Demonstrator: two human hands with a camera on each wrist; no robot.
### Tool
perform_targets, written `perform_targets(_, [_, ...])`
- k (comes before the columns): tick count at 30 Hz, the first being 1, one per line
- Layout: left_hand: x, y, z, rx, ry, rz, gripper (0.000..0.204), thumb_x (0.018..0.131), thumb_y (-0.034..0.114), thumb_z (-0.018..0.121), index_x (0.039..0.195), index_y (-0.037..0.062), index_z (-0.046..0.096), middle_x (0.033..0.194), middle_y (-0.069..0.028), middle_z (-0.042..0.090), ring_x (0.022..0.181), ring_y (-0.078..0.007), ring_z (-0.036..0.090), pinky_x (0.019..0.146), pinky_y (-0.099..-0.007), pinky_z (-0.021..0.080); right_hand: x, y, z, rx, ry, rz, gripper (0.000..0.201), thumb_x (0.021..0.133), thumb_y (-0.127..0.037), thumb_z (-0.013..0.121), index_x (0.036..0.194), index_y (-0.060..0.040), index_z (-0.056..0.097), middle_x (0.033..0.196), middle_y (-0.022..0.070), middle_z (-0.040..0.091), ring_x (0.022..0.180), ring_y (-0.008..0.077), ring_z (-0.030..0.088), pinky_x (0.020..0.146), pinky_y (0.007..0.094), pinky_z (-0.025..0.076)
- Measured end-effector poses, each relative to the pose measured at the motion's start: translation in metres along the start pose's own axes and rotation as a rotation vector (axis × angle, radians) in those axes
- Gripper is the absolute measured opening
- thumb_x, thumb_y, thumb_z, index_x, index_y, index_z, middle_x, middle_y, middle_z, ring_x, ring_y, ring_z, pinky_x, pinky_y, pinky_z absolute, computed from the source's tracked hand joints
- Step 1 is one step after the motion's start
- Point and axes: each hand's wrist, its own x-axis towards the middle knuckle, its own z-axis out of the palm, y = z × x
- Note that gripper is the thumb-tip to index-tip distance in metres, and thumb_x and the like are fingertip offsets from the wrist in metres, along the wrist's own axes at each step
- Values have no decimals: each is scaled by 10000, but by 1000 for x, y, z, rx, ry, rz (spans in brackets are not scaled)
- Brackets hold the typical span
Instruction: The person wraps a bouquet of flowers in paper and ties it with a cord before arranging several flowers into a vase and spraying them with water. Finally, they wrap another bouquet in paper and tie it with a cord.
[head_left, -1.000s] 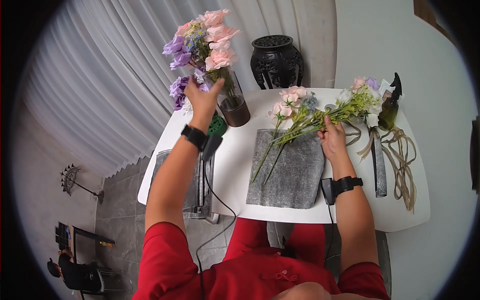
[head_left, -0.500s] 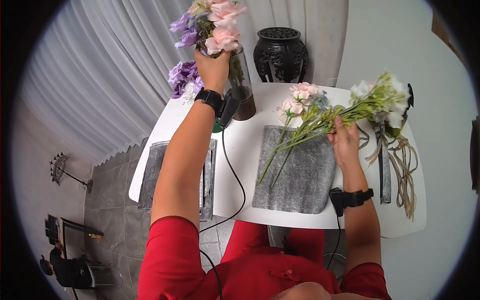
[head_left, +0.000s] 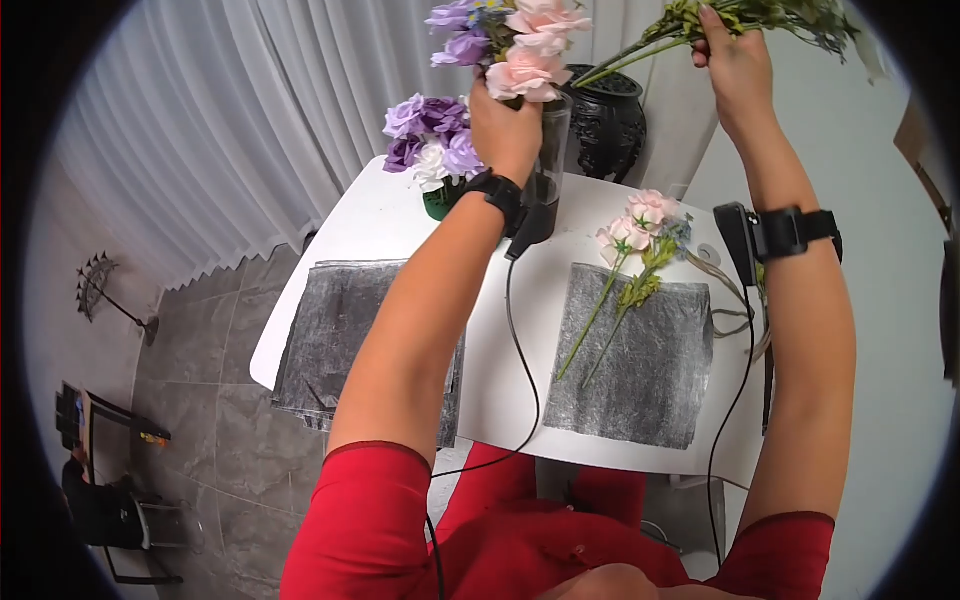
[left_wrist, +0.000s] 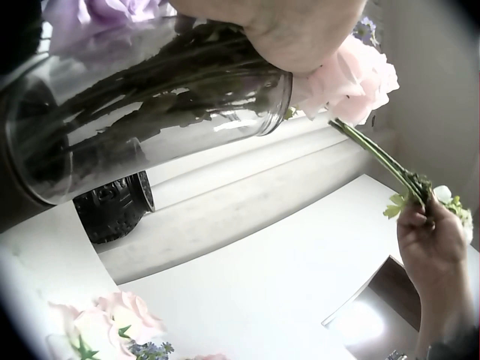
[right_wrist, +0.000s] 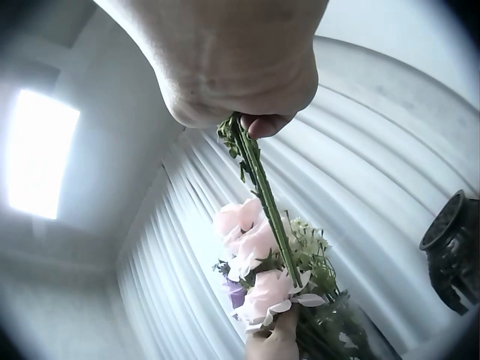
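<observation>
My left hand [head_left: 508, 135] is at the mouth of a tall clear glass vase [head_left: 551, 160], holding the artificial flowers [head_left: 527, 73] just under their pink and purple blooms. Their stems show through the glass in the left wrist view. Raised at the upper right, my right hand [head_left: 742, 75] grips a bunch of green flower stems [head_left: 640, 57]. In the right wrist view the cut ends of these stems [right_wrist: 271, 202] point down toward the pink roses [right_wrist: 259, 240]. White petals show beyond the right hand in the left wrist view.
Pale pink flowers [head_left: 630, 232] lie across a dark grey sheet [head_left: 630, 370]. More grey sheets [head_left: 340, 310] are stacked at the left. A purple and white arrangement [head_left: 432, 140] in a green base stands left of the vase. A carved black stool [head_left: 612, 120] is behind the table [head_left: 500, 350].
The right hand has lifted its bunch off the table, up and toward the back, swinging the stem ends near the vase. The left hand has moved from beside the vase to grip its flowers.
</observation>
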Motion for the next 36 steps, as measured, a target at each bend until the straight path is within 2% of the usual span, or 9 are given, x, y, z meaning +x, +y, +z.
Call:
perform_targets(4, [-2, 6, -8, 22, -55, -16, 818, 705, 377, 751, 1318, -14, 377, 1260, -187, 506, 1135, -349, 507, 912, -415, 433, -2, -17, 41, -504, -95, 152, 321, 926, -295, 547, 1067, -11, 493, 937, 142, 623, 793, 217, 622, 618, 295, 501])
perform_targets(6, [-3, 10, -10, 15, -67, -58, 802, 706, 360, 755, 1308, -16, 383, 1233, -187, 516, 1133, -349, 505, 906, -418, 434, -5, 21, 55, -417, -81, 36, 345, 899, -341, 591, 926, 3, 568, 752, 86, 627, 675, 157, 597, 621, 271, 453])
perform_targets(9, [-4, 7, -9, -4, -47, -23, 762, 710, 307, 748, 1296, -22, 389, 1225, -202, 509, 1132, -362, 500, 916, -417, 426, -28, 39, 78, -566, -193, -111, 379, 892, -330, 582, 1005, 31, 561, 922, 188, 653, 877, 305, 632, 775, 363, 473])
perform_targets(11, [-4, 5, -7, -10, -42, 0, 728, 714, 265, 732, 1282, -35, 390, 1224, -214, 499, 1132, -378, 493, 929, -418, 414, -40, 56, 91, -585, -460, 78, 386, 860, -234, 579, 1041, 104, 534, 983, 305, 608, 998, 450, 562, 850, 438, 451])
perform_targets(21, [-6, -1, -2, -22, 16, 58, 670, 726, 252, 714, 1242, -44, 406, 1188, -220, 503, 1111, -392, 494, 923, -427, 411, -35, 98, 108, -1093, -802, 88, 469, 772, -301, 599, 1080, 51, 602, 1097, 271, 597, 1032, 398, 575, 881, 456, 453])
perform_targets(23, [-6, 0, -3, -64, -2, 51, 666, 729, 253, 709, 1245, -40, 406, 1177, -219, 504, 1104, -393, 495, 921, -429, 409, -31, 96, 106, -991, -919, 297, 498, 780, -363, 628, 1095, 23, 622, 1131, 220, 609, 986, 352, 607, 841, 458, 475])
perform_targets(30, [-7, 3, -6, -31, 21, 42, 663, 726, 256, 716, 1244, -27, 414, 1169, -213, 511, 1103, -390, 497, 917, -428, 411, -27, 49, 57, -123, -620, 761, 545, 787, -394, 659, 1191, -41, 563, 1093, 84, 621, 957, 170, 599, 756, 300, 521])
perform_targets(34, [-7, 4, -5, -67, -30, 16, 676, 712, 281, 735, 1231, -18, 423, 1185, -208, 512, 1106, -386, 496, 918, -429, 412, -32, 54, 62, -192, -284, 396, 435, 794, -381, 648, 1087, -59, 628, 1028, 58, 651, 903, 181, 623, 696, 297, 519])
perform_targets(36, [-6, 2, -5, -57, -24, 14, 681, 706, 290, 742, 1228, -13, 427, 1188, -205, 513, 1106, -385, 496, 919, -430, 413, -26, 80, 69, -364, -366, 423, 359, 811, -317, 621, 1049, -49, 633, 993, 71, 660, 908, 199, 628, 697, 329, 517])
